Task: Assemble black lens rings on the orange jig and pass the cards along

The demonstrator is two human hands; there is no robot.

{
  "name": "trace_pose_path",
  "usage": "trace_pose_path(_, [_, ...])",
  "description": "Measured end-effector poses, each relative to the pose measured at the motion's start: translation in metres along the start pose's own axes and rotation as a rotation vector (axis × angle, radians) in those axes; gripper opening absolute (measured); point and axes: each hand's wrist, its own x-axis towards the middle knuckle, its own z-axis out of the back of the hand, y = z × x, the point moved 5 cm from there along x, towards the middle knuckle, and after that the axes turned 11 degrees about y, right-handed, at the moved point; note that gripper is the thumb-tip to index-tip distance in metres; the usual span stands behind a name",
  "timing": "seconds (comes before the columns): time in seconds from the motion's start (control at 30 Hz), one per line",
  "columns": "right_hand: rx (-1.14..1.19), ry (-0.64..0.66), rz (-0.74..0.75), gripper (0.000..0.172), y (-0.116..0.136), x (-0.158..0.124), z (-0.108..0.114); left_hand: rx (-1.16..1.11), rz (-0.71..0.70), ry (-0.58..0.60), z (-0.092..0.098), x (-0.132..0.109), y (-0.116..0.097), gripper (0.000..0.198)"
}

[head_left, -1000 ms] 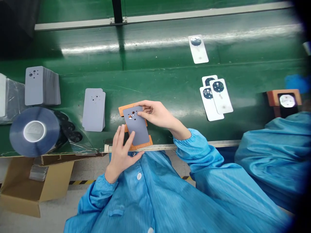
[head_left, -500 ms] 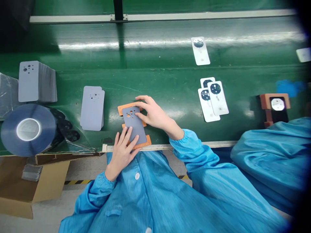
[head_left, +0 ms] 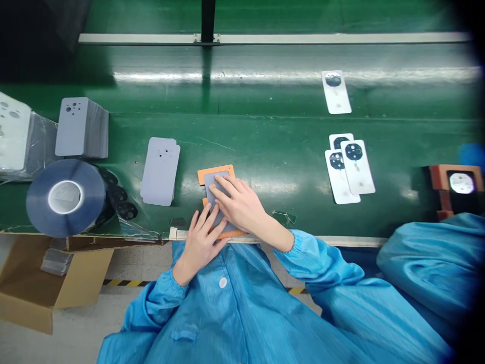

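A grey phone back panel (head_left: 212, 181) lies in an orange fixture (head_left: 216, 170) at the bench's front edge. Across the panel's upper and middle part rests my right hand (head_left: 240, 202), fingers stretched out and flat, covering its camera holes. My left hand (head_left: 202, 240) lies on the lower left of the panel and fixture with its fingers spread. Much of the panel is hidden under both hands. To the left is a small pile of similar grey panels (head_left: 159, 174).
A tall stack of grey panels (head_left: 71, 129), a roll of clear film with black pieces (head_left: 40, 202) and a wrapped stack (head_left: 15, 136) stand left. White panels (head_left: 358, 172) lie right, near a co-worker's blue sleeve (head_left: 435, 258) and another fixture (head_left: 439, 177). An open carton (head_left: 81, 283) is below.
My right hand has moved from the panel's upper right edge down onto its face and flattened. My left hand stays on the lower part. The whole view has shifted slightly.
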Motion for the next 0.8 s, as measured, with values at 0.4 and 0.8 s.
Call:
trace_pose_path(0.4, [0.136,-0.117,-0.055,0.038,-0.014,-0.009,0.012,-0.08,0.05,0.016,0.001,0.001,0.0,0.052])
trace_pose_path(0.8, [0.379,-0.213,-0.14,0.044,-0.006,-0.038,0.021,-0.576,0.388,-0.342,0.043,0.01,0.023,0.036])
